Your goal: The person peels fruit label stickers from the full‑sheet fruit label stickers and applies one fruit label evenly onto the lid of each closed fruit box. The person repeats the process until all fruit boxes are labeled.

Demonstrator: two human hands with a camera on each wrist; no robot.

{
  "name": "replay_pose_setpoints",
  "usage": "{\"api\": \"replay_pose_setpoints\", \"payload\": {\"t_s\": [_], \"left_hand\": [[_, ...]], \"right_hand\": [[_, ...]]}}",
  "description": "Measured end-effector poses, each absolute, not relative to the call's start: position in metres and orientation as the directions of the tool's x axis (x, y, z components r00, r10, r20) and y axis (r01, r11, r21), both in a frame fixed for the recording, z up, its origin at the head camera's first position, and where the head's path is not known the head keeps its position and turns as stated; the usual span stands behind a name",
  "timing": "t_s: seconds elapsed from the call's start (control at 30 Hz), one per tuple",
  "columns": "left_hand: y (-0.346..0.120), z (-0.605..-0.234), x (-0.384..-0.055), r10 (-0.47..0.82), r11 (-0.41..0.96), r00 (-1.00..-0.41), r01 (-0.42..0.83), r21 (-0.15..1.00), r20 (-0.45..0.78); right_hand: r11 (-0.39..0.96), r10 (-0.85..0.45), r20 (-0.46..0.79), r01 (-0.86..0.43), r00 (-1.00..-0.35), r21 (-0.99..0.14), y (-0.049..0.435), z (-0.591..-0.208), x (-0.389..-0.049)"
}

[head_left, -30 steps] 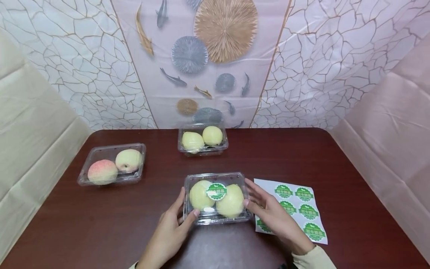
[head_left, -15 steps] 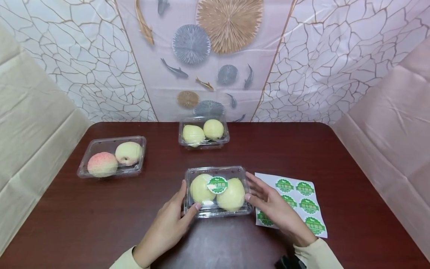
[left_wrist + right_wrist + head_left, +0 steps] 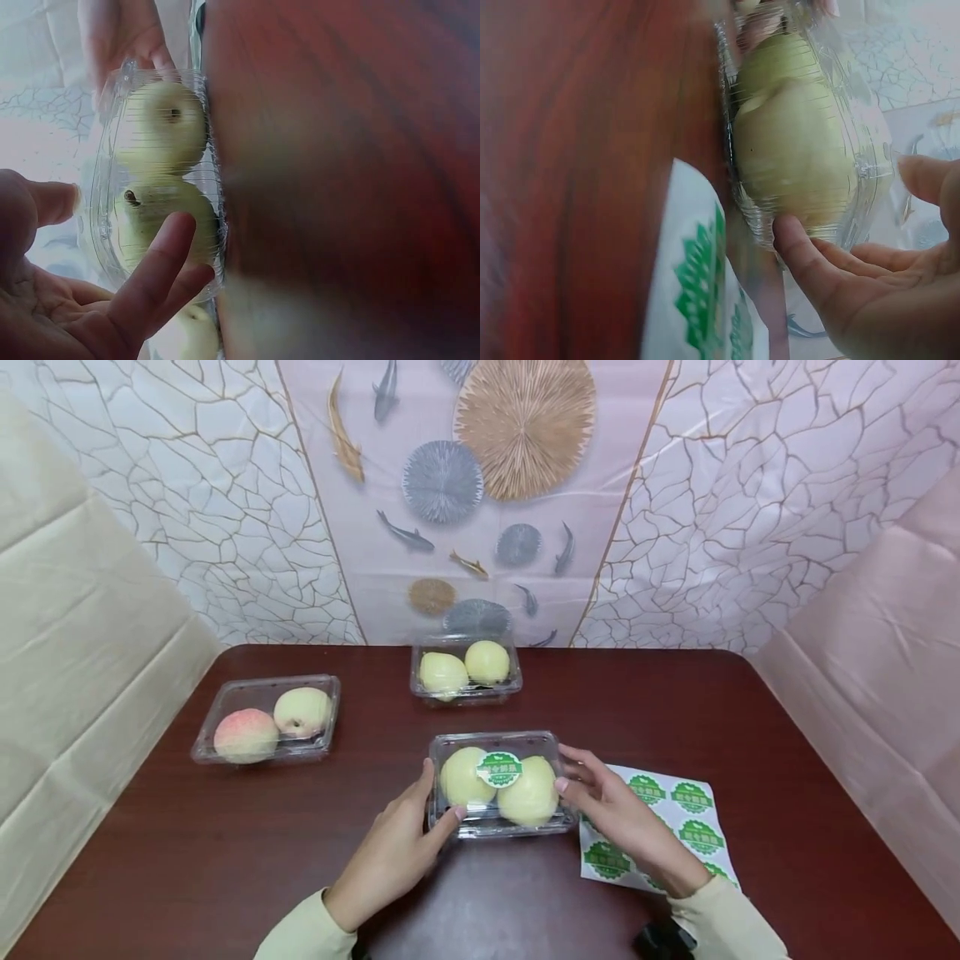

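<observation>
A clear plastic clamshell box [image 3: 504,827] sits between the two hands, with two pale yellow-green pears [image 3: 527,792] inside. A round green-and-white sticker [image 3: 499,769] is on its lid. The left hand [image 3: 393,852] grips the box's left end, thumb at the lid's front edge and fingers along the side. At the opposite end the right hand [image 3: 626,814] holds on with thumb and fingers. Ribbed plastic walls and fingers against them show in the left wrist view, where a pear [image 3: 161,127] is visible through the side. I cannot tell whether the box's base touches the table.
Partly under the right forearm lies a white sheet [image 3: 667,777] of green round stickers. Behind stands another clear box [image 3: 467,694] of two pale fruits. At left, a third box [image 3: 262,689] holds a pinkish peach and a pale fruit. A dark object [image 3: 663,939] is by the right sleeve.
Both hands have shifted the box slightly away from the person, toward the rear box. Their hold looks the same. The head view has tilted and shifted a little.
</observation>
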State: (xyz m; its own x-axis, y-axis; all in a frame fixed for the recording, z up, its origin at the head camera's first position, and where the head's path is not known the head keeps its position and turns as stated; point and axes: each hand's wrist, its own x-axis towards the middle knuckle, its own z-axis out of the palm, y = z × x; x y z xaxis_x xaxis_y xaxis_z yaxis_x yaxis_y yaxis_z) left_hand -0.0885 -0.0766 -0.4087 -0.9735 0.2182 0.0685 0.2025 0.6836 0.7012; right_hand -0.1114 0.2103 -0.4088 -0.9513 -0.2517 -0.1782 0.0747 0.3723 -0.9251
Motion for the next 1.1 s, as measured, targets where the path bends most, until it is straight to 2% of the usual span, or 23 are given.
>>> {"api": "replay_pose_setpoints", "payload": {"t_s": [0.17, 0.3, 0.4, 0.5, 0.6, 0.77, 0.93, 1.1], "left_hand": [[-0.073, -0.413, -0.096, 0.233, 0.667, -0.971, 0.203, 0.717, 0.058], [-0.071, -0.413, -0.103, 0.248, 0.630, -0.968, 0.184, 0.755, 0.029], [-0.070, -0.410, -0.111, 0.274, 0.515, -0.962, 0.140, 0.846, -0.008], [-0.069, -0.407, -0.119, 0.280, 0.398, -0.959, 0.088, 0.913, -0.030], [-0.066, -0.403, -0.123, 0.273, 0.308, -0.961, 0.047, 0.950, -0.041], [-0.059, -0.400, -0.127, 0.261, 0.158, -0.962, -0.037, 0.987, -0.078], [-0.050, -0.398, -0.129, 0.225, 0.103, -0.971, -0.055, 0.993, -0.077], [-0.041, -0.397, -0.130, 0.228, 0.106, -0.971, -0.048, 0.993, -0.071]], "right_hand": [[0.381, -0.256, -0.175, 0.067, -0.951, -0.922, 0.216, -0.407, -0.120], [0.314, -0.251, -0.220, 0.136, -0.943, -0.940, 0.220, -0.404, -0.128], [0.294, -0.219, -0.268, 0.198, -0.938, -0.935, 0.222, -0.401, -0.134], [0.329, -0.191, -0.272, 0.200, -0.943, -0.923, 0.223, -0.398, -0.137], [0.352, -0.176, -0.246, 0.172, -0.953, -0.920, 0.226, -0.395, -0.142], [0.312, -0.150, -0.228, 0.172, -0.962, -0.934, 0.232, -0.389, -0.152], [0.320, -0.139, -0.219, 0.166, -0.966, -0.933, 0.238, -0.386, -0.166], [0.366, -0.116, -0.231, 0.174, -0.966, -0.914, 0.245, -0.385, -0.179]]}}
